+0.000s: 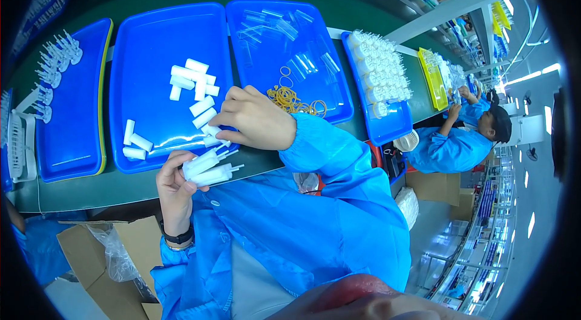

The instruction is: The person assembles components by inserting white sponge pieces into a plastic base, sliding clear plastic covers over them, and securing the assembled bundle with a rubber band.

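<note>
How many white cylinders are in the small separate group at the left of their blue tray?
3: the upper cylinder, the slanting cylinder below and right of it, and the lowest cylinder. None looks hidden.

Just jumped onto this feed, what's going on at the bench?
The person's left hand holds white plastic cylinders with thin stems near the blue rectangular tray's front edge. The right hand is down at the short white cylinders in that tray; whether it grips one is unclear. The next blue tray rightward holds clear tubes and yellowish rubber bands.
</note>
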A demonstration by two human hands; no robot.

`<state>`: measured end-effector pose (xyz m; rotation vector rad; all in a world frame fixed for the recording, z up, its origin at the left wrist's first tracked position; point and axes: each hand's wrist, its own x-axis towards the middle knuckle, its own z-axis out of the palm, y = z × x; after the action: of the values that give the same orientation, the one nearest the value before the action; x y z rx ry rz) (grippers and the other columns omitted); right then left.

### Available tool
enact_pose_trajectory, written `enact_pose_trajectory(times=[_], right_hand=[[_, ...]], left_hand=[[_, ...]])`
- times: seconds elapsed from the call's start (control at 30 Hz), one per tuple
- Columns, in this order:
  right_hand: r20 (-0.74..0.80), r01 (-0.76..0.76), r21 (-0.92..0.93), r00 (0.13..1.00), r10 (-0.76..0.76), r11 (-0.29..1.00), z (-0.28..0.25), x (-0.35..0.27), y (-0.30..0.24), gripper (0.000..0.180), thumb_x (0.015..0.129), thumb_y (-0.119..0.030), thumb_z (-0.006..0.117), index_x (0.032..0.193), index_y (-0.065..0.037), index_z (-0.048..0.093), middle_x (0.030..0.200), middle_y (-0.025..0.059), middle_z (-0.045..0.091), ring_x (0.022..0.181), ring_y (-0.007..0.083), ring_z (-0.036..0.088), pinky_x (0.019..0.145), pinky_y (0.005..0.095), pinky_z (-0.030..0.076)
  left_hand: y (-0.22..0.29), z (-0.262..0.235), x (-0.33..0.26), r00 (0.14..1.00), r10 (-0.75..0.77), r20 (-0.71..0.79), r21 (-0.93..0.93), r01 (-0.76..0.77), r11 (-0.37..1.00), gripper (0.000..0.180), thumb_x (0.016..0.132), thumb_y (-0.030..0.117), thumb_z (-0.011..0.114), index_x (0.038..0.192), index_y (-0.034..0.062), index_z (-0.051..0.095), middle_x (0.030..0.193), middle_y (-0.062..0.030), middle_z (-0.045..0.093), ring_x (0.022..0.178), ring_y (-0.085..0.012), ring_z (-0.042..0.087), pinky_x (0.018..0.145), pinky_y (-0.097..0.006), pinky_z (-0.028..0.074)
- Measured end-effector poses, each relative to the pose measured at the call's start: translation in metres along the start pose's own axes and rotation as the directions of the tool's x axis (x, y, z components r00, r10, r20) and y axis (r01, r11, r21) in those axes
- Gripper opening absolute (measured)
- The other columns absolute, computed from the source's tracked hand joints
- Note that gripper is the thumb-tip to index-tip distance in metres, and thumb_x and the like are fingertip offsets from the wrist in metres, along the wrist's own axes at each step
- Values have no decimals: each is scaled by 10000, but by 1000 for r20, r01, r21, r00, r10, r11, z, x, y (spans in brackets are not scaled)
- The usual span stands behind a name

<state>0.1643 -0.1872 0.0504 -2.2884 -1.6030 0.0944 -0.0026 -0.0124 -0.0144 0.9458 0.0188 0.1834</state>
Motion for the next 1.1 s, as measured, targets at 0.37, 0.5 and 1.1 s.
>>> enact_pose_trajectory(times=[0.37,0.5,1.1], right_hand=[[57,8,-64,998,-4,998,5,1,-15,346,772,-231,707,1096,-128,643,870,21,617,935,195,512,765,346,363],[2,-27,37,1000,27,999,3,-3,-12,467,723,-153,733,1171,-112,610,923,46,614,930,220,537,772,358,378],[-300,105,193,953,-43,976,-41,-20,-14,257,640,-5,730,884,-62,673,996,87,649,897,250,608,730,341,466]], left_hand=[[-1,7,2,998,34,-61,7,-34,999,427,812,183,729,1161,37,533,1148,-106,483,1011,-213,609,667,-264,597],[-4,-3,-1,997,30,-72,-66,-35,997,426,818,232,729,1149,53,529,1136,-111,492,1003,-216,610,652,-274,587],[1,3,3,996,90,-18,-48,-91,995,409,754,-95,689,1135,-40,549,1177,-121,512,1093,-215,572,856,-294,529]])
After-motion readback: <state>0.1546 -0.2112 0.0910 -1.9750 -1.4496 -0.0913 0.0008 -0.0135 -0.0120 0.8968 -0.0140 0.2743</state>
